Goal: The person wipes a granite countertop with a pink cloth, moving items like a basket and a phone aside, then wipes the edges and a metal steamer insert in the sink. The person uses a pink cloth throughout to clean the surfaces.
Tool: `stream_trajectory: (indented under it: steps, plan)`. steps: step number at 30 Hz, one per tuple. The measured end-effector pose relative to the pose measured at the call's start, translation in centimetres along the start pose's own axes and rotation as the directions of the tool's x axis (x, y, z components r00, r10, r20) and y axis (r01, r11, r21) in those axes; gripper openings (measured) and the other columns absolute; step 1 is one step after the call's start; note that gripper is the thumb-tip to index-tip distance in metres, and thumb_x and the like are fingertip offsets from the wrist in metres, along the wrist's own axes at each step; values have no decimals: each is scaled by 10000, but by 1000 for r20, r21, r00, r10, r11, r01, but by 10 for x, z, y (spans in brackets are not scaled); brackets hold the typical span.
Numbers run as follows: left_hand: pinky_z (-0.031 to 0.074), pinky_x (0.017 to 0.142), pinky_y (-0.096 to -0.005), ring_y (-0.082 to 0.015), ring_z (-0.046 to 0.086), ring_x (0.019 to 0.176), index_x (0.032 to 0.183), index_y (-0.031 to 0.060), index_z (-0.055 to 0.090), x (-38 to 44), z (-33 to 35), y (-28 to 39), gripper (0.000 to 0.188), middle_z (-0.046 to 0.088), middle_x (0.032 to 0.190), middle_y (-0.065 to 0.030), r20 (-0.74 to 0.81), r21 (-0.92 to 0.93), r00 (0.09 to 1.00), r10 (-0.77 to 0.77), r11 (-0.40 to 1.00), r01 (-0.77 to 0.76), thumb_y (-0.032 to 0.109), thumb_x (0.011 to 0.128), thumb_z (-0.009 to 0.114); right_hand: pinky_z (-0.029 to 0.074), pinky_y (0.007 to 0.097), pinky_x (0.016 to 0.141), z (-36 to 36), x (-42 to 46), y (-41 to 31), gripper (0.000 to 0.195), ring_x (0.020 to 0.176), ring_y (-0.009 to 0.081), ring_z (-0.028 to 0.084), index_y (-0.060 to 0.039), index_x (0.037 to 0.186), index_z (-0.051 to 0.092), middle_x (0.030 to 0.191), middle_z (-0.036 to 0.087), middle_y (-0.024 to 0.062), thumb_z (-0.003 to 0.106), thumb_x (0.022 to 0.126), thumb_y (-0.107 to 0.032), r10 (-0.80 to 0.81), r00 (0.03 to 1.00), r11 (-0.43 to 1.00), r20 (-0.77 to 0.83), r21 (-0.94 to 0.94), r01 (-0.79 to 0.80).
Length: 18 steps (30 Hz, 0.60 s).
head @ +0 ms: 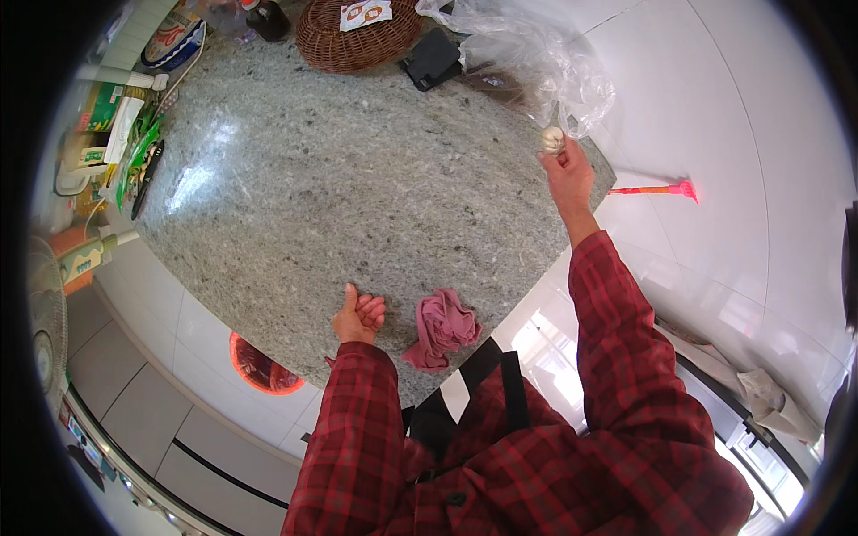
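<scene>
A whitish garlic bulb [552, 139] is pinched between the thumb and fingers of my right hand [570, 174], near the right corner of the grey stone-patterned table [348, 174]. The clear plastic bag [570, 74] lies just beyond the bulb. My left hand [359, 317] is over the table's near part, its fingers half curled and the thumb pointing away from them, with nothing in it. A crumpled pink cloth [442, 328] lies to the right of that hand, apart from it.
At the far edge are a wicker basket [355, 40] with a packet [365, 13], a black object [432, 59] and a dark bottle [267, 20]. Packages and a black-handled tool [149, 177] crowd the left edge. A red-rimmed bin [265, 368] stands on the floor.
</scene>
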<state>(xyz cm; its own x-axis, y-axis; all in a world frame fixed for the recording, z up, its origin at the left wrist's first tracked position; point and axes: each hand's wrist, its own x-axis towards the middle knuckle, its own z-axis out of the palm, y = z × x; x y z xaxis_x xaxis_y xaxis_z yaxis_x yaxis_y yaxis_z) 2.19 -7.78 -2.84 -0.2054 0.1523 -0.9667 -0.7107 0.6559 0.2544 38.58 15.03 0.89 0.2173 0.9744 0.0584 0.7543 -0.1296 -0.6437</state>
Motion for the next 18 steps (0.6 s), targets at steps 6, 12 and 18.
stream_trajectory:
  steps: [6, 12, 18]
  plan:
    - [508, 468, -309, -226, 652, 581, 868, 1, 584, -5, 4, 3, 526, 685, 807, -189, -5, -8, 1000, 16, 1000, -16, 515, 811, 682, 489, 335, 677, 8, -12, -21, 577, 719, 211, 583, -126, 1261, 556, 829, 580, 88, 749, 720, -186, -8, 1000, 991, -23, 134, 11]
    - [504, 446, -326, -245, 653, 570, 853, -13, 571, 5, 0, -5, 507, 676, 775, -204, 16, -108, 1000, 13, 994, -11, 474, 803, 706, 491, 372, 685, 34, -22, 8, 587, 762, 273, 614, -135, 1287, 526, 879, 599, 127, 725, 737, -186, -37, 984, 999, 173, -17, 40]
    - [503, 427, -334, -259, 641, 522, 818, -18, 574, -2, 0, -7, 479, 672, 744, -212, 8, -104, 1000, 19, 994, -18, 441, 807, 711, 491, 424, 710, 64, -42, -28, 589, 840, 326, 619, -148, 1313, 495, 921, 595, 164, 696, 759, -163, -128, 922, 985, 366, -58, 160]
